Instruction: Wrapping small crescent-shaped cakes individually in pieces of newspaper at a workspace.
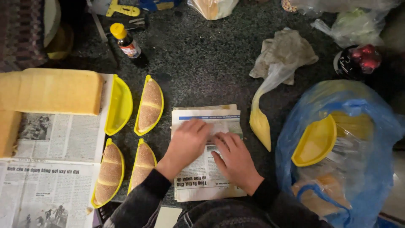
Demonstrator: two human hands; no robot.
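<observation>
A folded newspaper stack (206, 152) is seen on the dark counter directly beneath both hands, its long axis running away from the person; the left hand (187, 141) is pressed flat on it, fingers spread; the right hand (234, 158) is laid beside, fingers loosely open, nothing gripped.

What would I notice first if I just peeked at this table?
Both hands, left hand and right hand, press on a folded newspaper in the middle. To the left lie yellow trays with sesame bread, and a blue plastic bag sits on the right.
</observation>
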